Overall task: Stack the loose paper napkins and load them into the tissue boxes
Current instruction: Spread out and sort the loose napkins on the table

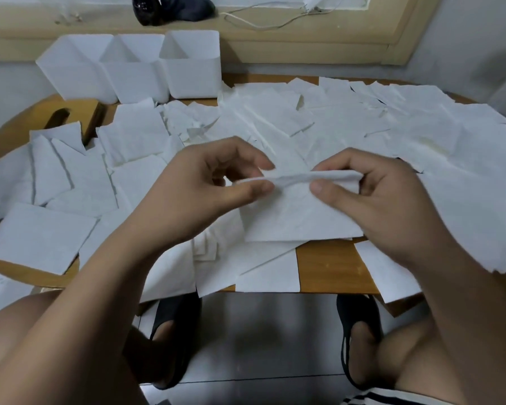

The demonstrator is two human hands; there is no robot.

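Well in front of the three tissue boxes [135, 74], on my side of them, I hold one napkin [298, 211] lifted off the table [324, 264]. My left hand [216, 182] pinches the left end of its upper edge between thumb and forefinger. My right hand [371, 194] curls round the right end of that edge and grips it. The edge looks rolled over on itself, and the rest of the sheet hangs down toward me.

The boxes stand open and, as far as I can tell, with nothing in them. The loose napkins [333, 127] lie spread in front of them and to their right, overlapping at all angles.

The paper is thin, so if my hands pull apart too hard I think it tears along the edge. If I lay it down with that roll in it, the stack probably sits crooked and won't go square into a box.

Farthest from the boxes, several sheets hang over the table's edge by my knees, and a brush of my forearm could send them to the floor.

To reach the boxes I must pass over the whole spread. A low wrist or a trailing corner could drag sheets along or knock a light box over.
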